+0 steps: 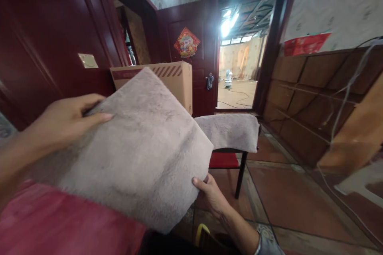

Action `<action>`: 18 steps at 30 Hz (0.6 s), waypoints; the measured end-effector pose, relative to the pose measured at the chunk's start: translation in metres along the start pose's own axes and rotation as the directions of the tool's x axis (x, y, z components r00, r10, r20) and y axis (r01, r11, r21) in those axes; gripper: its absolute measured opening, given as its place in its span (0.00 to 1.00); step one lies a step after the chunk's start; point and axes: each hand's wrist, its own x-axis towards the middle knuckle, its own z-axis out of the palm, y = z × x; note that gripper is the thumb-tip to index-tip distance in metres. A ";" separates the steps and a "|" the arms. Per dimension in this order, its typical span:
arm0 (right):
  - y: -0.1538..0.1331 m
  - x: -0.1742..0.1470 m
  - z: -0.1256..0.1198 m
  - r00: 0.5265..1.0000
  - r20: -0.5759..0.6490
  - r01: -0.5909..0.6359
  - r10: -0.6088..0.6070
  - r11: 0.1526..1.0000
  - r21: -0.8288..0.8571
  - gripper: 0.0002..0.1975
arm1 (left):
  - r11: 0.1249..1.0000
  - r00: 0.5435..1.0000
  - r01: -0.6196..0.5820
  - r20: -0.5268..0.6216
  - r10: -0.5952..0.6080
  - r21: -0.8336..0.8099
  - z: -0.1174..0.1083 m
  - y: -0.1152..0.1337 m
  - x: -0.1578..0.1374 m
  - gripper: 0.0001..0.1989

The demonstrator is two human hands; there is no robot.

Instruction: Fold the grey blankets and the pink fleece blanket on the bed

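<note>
- Dark-red wood is seen at 10 o'clock, with a pale switch plate set into it.
- Pink fabric is spread at 8 o'clock, partly hidden by the grey cloth.
- The left hand is held at 9 o'clock, its forearm slanted up from the lower left. Its thumb is laid on the cloth's face and the other fingers are partly hidden; the edge seems to be clamped between them.
- The grey cloth is held up between both hands, one corner pointed to 12 o'clock. It is stretched towards 4 o'clock from the left fingers and towards 10 o'clock from the right ones. Its long axis cannot be told.
- A cardboard box is partly blocked by the cloth at 11 o'clock.
- The right hand is raised between 5 and 6 o'clock, its forearm angled up and leftward. The cloth's edge is pinched under its thumb; the other fingers are hidden.
- At 1 o'clock from the right hand, the nearer one, a chair is draped with a second cloth.
</note>
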 end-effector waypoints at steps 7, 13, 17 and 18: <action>-0.035 -0.017 -0.045 0.980 -0.180 0.108 -0.083 0.985 0.132 0.31 | 0.818 0.807 -0.557 0.137 0.574 -0.143 0.066 0.128 0.049 0.19; -0.058 -0.007 -0.076 0.853 -0.479 0.243 -0.207 0.970 0.014 0.25 | 0.686 0.672 -0.688 0.147 0.725 -0.238 0.131 0.210 0.087 0.16; -0.074 0.005 -0.085 0.758 -0.594 0.347 -0.269 0.938 0.018 0.28 | 0.621 0.602 -0.728 0.162 0.782 -0.292 0.169 0.254 0.111 0.18; -0.077 0.008 -0.085 0.739 -0.617 0.363 -0.272 0.931 0.024 0.29 | 0.612 0.591 -0.734 0.168 0.789 -0.295 0.178 0.265 0.117 0.18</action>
